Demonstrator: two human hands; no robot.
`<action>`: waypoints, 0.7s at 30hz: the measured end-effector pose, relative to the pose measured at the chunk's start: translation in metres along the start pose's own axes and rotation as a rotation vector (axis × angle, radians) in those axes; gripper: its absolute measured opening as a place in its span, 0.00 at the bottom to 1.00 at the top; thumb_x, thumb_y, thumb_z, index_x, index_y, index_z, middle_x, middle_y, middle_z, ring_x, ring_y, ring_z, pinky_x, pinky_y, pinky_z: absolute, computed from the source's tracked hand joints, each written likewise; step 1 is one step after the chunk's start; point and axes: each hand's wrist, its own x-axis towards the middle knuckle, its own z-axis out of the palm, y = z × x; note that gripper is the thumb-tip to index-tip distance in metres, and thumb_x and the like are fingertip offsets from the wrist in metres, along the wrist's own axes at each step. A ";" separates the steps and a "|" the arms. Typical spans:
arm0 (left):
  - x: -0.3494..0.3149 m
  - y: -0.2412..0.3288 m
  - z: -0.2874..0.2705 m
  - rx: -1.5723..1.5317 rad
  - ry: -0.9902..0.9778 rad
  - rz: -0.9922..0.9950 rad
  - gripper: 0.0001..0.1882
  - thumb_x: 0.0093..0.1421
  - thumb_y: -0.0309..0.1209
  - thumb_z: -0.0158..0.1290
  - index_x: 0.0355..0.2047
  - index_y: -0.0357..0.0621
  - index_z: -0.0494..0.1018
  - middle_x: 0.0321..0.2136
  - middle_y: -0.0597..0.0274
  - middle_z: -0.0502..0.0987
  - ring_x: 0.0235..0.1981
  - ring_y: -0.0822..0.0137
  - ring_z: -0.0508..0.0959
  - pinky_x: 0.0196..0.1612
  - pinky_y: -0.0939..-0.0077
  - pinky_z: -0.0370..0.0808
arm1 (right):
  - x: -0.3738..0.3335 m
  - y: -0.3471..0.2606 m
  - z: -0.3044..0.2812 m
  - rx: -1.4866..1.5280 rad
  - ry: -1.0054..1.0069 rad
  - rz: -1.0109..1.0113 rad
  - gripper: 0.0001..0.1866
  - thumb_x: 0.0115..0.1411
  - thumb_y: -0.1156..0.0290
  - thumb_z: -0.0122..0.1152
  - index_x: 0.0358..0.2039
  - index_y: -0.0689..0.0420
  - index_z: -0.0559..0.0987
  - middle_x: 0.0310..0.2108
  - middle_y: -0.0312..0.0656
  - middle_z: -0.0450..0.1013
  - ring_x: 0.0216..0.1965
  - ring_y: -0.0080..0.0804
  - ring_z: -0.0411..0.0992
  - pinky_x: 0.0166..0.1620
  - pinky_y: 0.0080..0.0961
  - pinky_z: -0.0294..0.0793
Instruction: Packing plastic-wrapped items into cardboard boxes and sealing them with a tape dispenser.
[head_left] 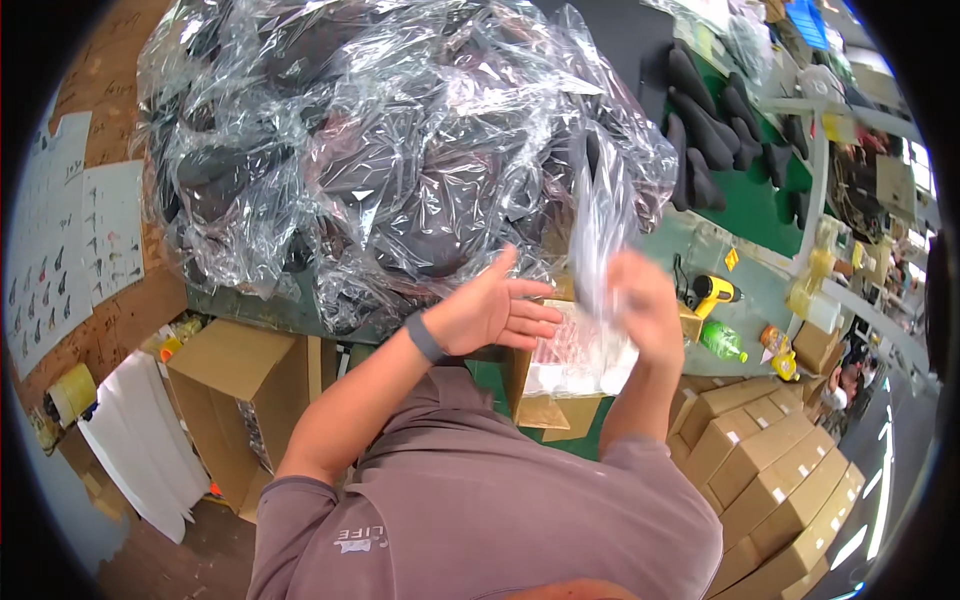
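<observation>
My left hand (485, 308) is open, palm turned inward and fingers stretched toward the right, with nothing in it. A dark band circles that wrist. Blurred by motion, my right hand (646, 308) grips the lower end of a long clear plastic bag (603, 215), which stretches up toward the heap; something dark shows faintly inside. Beyond both hands lies a big heap of dark rounded pieces in clear plastic bags (440, 215). Between my forearms, close to my body, an open cardboard box (543, 412) holds crumpled clear and whitish plastic.
Dark elongated pieces (700, 125) lie on a green surface at far right. A yellow power drill (716, 293), a green bottle (722, 340) and a yellow bottle (785, 365) rest nearby. Cardboard boxes (770, 470) stand lower right; another open carton (245, 370) is at left.
</observation>
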 end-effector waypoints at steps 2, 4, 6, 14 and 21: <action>-0.022 0.018 -0.016 -0.101 -0.247 -0.057 0.72 0.60 0.89 0.35 0.81 0.34 0.52 0.74 0.33 0.67 0.73 0.36 0.72 0.67 0.40 0.77 | 0.003 -0.048 0.021 0.339 -0.470 -0.177 0.06 0.57 0.72 0.71 0.31 0.58 0.82 0.35 0.45 0.79 0.36 0.47 0.80 0.39 0.42 0.79; -0.065 0.024 -0.039 -0.207 -0.468 -0.022 0.73 0.58 0.90 0.35 0.81 0.35 0.53 0.75 0.37 0.67 0.73 0.40 0.72 0.72 0.41 0.72 | 0.025 -0.080 0.058 0.223 -0.903 -0.264 0.05 0.55 0.74 0.69 0.27 0.59 0.80 0.34 0.49 0.80 0.35 0.50 0.82 0.36 0.44 0.80; -0.113 0.007 -0.022 0.240 -0.162 0.275 0.69 0.61 0.87 0.41 0.82 0.37 0.52 0.77 0.43 0.66 0.76 0.48 0.69 0.75 0.47 0.69 | 0.029 -0.080 0.087 0.164 -1.023 -0.235 0.03 0.54 0.75 0.67 0.27 0.59 0.81 0.35 0.50 0.81 0.36 0.50 0.83 0.36 0.45 0.80; -0.231 -0.099 0.010 0.097 0.298 0.243 0.57 0.55 0.32 0.75 0.81 0.40 0.54 0.69 0.59 0.73 0.68 0.65 0.74 0.73 0.62 0.70 | 0.068 -0.100 0.178 -0.059 -1.511 -0.405 0.14 0.57 0.76 0.67 0.45 0.60 0.86 0.52 0.50 0.82 0.48 0.53 0.83 0.48 0.46 0.83; -0.350 -0.239 -0.087 0.143 0.190 0.475 0.52 0.52 0.28 0.79 0.75 0.37 0.66 0.62 0.60 0.80 0.60 0.69 0.79 0.66 0.66 0.77 | 0.320 0.047 0.166 -1.162 -0.566 -0.540 0.51 0.44 0.91 0.64 0.74 0.59 0.70 0.72 0.57 0.69 0.75 0.61 0.63 0.76 0.47 0.66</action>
